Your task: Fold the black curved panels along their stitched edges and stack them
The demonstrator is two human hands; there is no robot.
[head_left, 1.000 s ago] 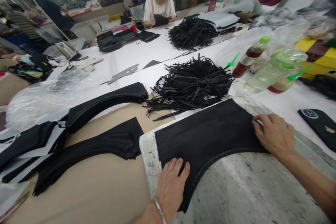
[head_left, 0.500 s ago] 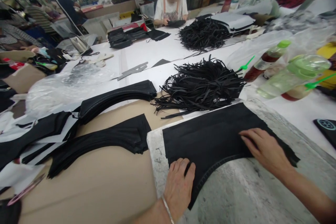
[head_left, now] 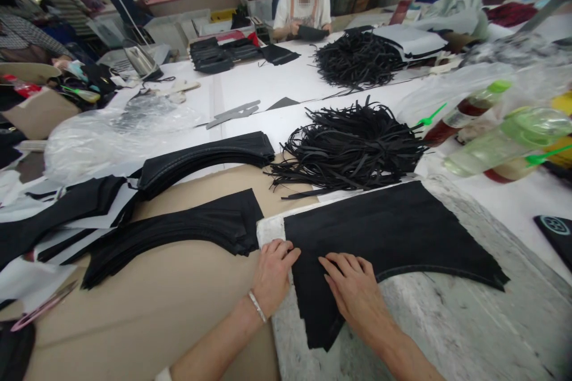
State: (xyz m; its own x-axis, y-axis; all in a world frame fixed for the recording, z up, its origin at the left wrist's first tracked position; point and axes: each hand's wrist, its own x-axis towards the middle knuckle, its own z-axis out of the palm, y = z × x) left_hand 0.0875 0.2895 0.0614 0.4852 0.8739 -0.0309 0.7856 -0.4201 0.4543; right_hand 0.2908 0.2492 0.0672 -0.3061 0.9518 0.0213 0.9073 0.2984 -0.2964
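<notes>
A black fabric piece (head_left: 393,229) with a curved, stitched lower edge lies flat on a grey, marked slab (head_left: 429,321). At its left edge rests my left hand (head_left: 276,271), open, fingers bent over the slab and the fabric's border; the fingertips' undersides are hidden. My right hand (head_left: 357,289) lies open on the left part of the same piece, fingers stretched and thumb apart. Left of the slab are two stacks of similar curved black pieces, a nearer stack (head_left: 179,229) and a farther stack (head_left: 208,161).
Behind the slab lies a heap of black strips (head_left: 357,146), with a second heap (head_left: 360,59) farther back. Bottles (head_left: 504,137) and a phone (head_left: 556,229) are at the right. Pink-handled scissors (head_left: 44,308) lie left. A co-worker (head_left: 304,6) sits across the table.
My right hand has moved left across the fabric, close to my left hand. My left hand has shifted up and left to the fabric's left edge. The view has turned slightly.
</notes>
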